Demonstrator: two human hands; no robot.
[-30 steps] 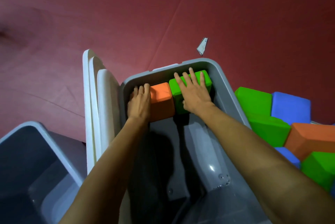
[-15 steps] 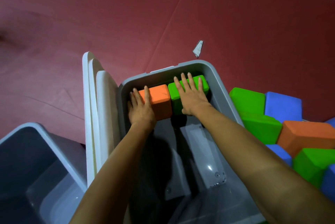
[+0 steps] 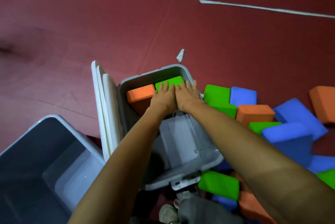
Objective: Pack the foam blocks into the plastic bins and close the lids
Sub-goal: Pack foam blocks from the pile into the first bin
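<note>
An open grey plastic bin (image 3: pixel 188 153) stands in the middle of the floor. At its far end lie an orange foam block (image 3: pixel 140 94) and a green foam block (image 3: pixel 173 80) side by side. Both hands lie flat on the green block with straight fingers: my left hand (image 3: pixel 163 96) on its left part, my right hand (image 3: pixel 188 94) on its right part, reaching over the bin's right rim. A heap of green, blue and orange foam blocks (image 3: pixel 272 120) lies on the floor to the right of the bin.
White lids (image 3: pixel 107 107) stand on edge against the bin's left side. A second open grey bin (image 3: pixel 45 162) sits at the lower left. Red floor mats stretch beyond, with a strip of white tape (image 3: pixel 262 8) and a small scrap (image 3: pixel 180 55). A shoe (image 3: pixel 167 213) shows at the bottom.
My left hand left the orange block and moved right onto the green block beside my right hand. My right hand shifted right, over the rim. The view pulled back, showing more loose blocks.
</note>
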